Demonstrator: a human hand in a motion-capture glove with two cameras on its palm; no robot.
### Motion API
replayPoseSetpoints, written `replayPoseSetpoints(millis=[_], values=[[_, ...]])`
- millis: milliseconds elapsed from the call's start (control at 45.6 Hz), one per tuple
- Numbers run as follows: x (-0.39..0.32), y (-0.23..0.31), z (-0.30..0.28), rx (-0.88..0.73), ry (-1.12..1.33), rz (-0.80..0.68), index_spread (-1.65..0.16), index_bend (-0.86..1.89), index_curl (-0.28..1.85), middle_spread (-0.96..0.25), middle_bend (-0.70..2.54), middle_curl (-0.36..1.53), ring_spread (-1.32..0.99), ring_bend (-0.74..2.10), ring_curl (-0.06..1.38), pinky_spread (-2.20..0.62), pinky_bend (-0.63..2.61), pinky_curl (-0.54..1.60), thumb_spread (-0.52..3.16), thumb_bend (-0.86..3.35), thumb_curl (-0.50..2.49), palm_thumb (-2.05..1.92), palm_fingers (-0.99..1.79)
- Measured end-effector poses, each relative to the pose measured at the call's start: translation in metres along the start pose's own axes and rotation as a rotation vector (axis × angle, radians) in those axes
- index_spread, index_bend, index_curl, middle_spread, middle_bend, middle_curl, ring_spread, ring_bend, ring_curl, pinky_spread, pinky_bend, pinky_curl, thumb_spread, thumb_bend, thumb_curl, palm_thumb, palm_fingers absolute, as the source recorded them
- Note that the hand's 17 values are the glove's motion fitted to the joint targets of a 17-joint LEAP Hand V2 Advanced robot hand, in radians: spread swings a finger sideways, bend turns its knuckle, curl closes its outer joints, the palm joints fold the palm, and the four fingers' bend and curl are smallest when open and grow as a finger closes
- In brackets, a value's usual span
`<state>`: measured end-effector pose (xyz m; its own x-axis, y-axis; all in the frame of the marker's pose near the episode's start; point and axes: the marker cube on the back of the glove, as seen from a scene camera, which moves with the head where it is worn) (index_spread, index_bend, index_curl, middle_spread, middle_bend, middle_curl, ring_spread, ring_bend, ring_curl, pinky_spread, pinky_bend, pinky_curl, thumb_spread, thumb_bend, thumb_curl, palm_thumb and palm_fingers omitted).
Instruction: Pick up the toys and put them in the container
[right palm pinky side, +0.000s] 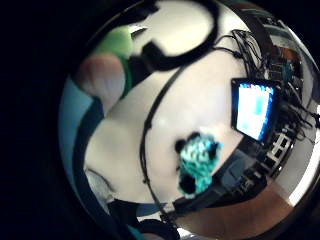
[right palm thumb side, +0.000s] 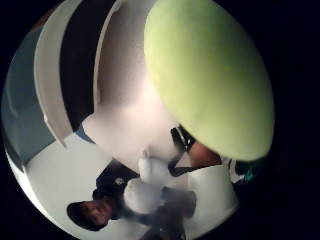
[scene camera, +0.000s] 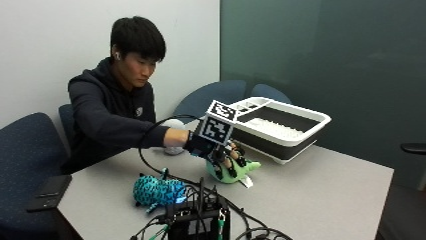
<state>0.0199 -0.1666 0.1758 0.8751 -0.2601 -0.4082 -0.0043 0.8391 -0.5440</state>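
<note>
Gloved right hand (scene camera: 223, 152) is curled around the green plush toy (scene camera: 233, 170) on the desk (scene camera: 319, 190), grasp step; next, lift it into the white-rimmed container (scene camera: 283, 127); teal plush toy (scene camera: 156, 191) waits.

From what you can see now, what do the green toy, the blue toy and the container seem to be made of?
The green toy, held in the gloved right hand, looks like soft plush: its surface is matte and fuzzy. The blue toy also looks like plush, with a shaggy patterned pile. The container seems to be rigid plastic, with a smooth white rim and dark walls.
</note>
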Motion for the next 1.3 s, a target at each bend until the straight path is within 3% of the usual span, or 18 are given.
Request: replayPoseSetpoints(millis=[198,263,483,637,812,944,1054,1098,1163,1185,1229,1295], values=[[0.003,-0.016,0.004,0.186,-0.036,-0.011,-0.29,0.19,0.15,-0.04,0.26,0.16,-0.10,0.78,0.31,-0.15,1.10,0.34,1.29,0.28,0.41,0.65,0.60],[0.004,-0.017,0.003,0.230,-0.067,-0.005,-0.29,0.21,0.17,-0.08,0.34,0.20,-0.18,0.83,0.34,-0.23,1.06,0.33,1.16,0.29,0.46,0.73,0.73],[-0.015,-0.007,-0.002,0.248,-0.161,-0.021,-0.37,0.50,0.27,-0.20,0.61,0.31,-0.36,0.95,0.44,-0.35,0.90,0.34,0.82,0.32,0.61,0.86,1.00],[-0.030,0.015,-0.036,0.288,-0.114,-0.025,-0.41,0.69,0.38,-0.27,0.77,0.39,-0.43,1.03,0.50,-0.38,0.89,0.37,0.59,0.35,0.70,0.88,1.00],[-0.071,0.045,-0.112,0.435,-0.086,-0.054,-0.43,0.85,0.49,-0.31,0.91,0.49,-0.48,1.09,0.57,-0.40,0.94,0.43,0.36,0.38,0.78,0.87,0.90],[-0.103,0.045,-0.172,0.529,-0.249,-0.119,-0.44,0.92,0.58,-0.34,0.98,0.56,-0.50,1.14,0.62,-0.41,1.01,0.47,0.21,0.39,0.83,0.85,0.82],[-0.153,0.029,-0.173,0.569,-0.206,-0.079,-0.43,0.88,0.63,-0.34,1.00,0.61,-0.50,1.18,0.65,-0.41,1.09,0.50,0.16,0.36,0.85,0.80,0.69],[-0.157,0.020,-0.173,0.545,-0.210,-0.040,-0.42,0.79,0.63,-0.34,0.97,0.61,-0.49,1.18,0.66,-0.41,1.15,0.52,0.16,0.33,0.85,0.78,0.58],[-0.138,0.006,-0.180,0.476,-0.276,0.017,-0.37,0.51,0.59,-0.29,0.75,0.56,-0.42,1.15,0.67,-0.37,1.32,0.56,0.39,0.33,0.85,0.73,0.16],[-0.140,0.005,-0.177,0.451,-0.272,0.012,-0.35,0.43,0.57,-0.24,0.64,0.53,-0.37,1.06,0.64,-0.32,1.34,0.57,0.46,0.28,0.82,0.65,-0.16],[-0.158,0.008,-0.164,0.408,-0.225,-0.036,-0.33,0.34,0.53,-0.16,0.52,0.49,-0.29,0.86,0.60,-0.24,1.37,0.58,0.57,0.22,0.79,0.57,-0.43],[-0.154,0.015,-0.159,0.379,-0.219,-0.060,-0.30,0.22,0.45,-0.09,0.37,0.43,-0.20,0.58,0.51,-0.15,1.32,0.53,0.71,0.16,0.73,0.48,-0.55]])
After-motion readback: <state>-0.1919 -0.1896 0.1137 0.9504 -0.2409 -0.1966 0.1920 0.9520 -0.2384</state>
